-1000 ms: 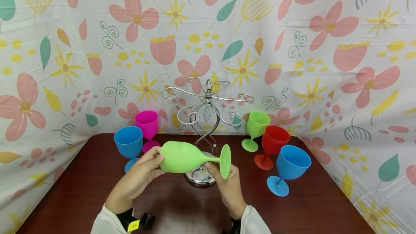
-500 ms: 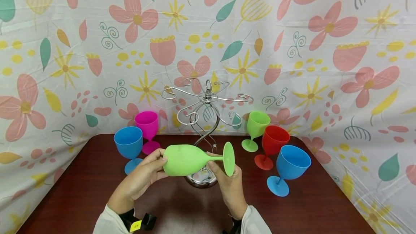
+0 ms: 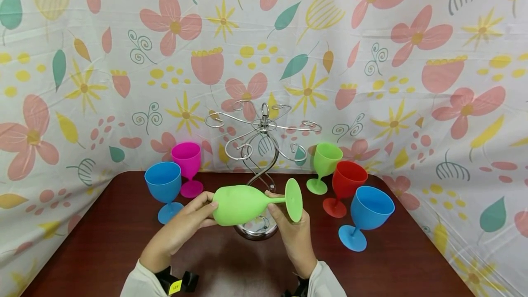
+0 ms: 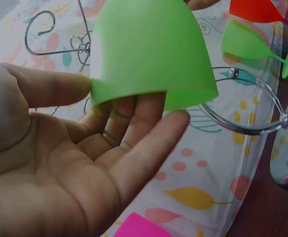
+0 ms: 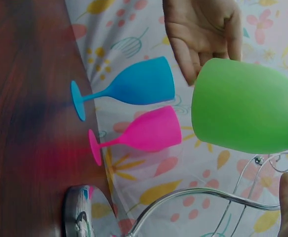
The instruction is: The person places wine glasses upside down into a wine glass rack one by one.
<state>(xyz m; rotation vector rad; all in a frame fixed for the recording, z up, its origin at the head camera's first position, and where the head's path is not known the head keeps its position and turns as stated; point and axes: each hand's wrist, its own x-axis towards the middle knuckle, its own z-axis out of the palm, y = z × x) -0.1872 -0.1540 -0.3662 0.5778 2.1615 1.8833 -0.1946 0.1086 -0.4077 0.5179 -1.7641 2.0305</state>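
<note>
A light green goblet [image 3: 241,205] lies sideways in the air between my two hands, its mouth to the left and its foot to the right. My left hand [image 3: 179,230] pinches the rim; in the left wrist view several fingers [image 4: 139,116] reach inside the mouth while the thumb presses the outside. Around the stem, close to the foot, my right hand [image 3: 294,239] holds on with thumb and fingers, partly hidden by the foot. Right behind the goblet rises a chrome stand [image 3: 264,125] with curled arms, its round base [image 3: 256,233] partly covered by the goblet and hands.
On the left of the brown table [image 3: 95,237] stand a blue goblet [image 3: 163,184] and a magenta goblet [image 3: 186,162]. A second green goblet [image 3: 327,159], a red goblet [image 3: 348,180] and another blue goblet [image 3: 371,210] stand on the right. Flowered cloth [image 3: 264,26] hangs behind.
The held green goblet has shifted a little to the right, and both hands have moved along with it. Their hold looks the same. The stand and the other goblets stay in place.
</note>
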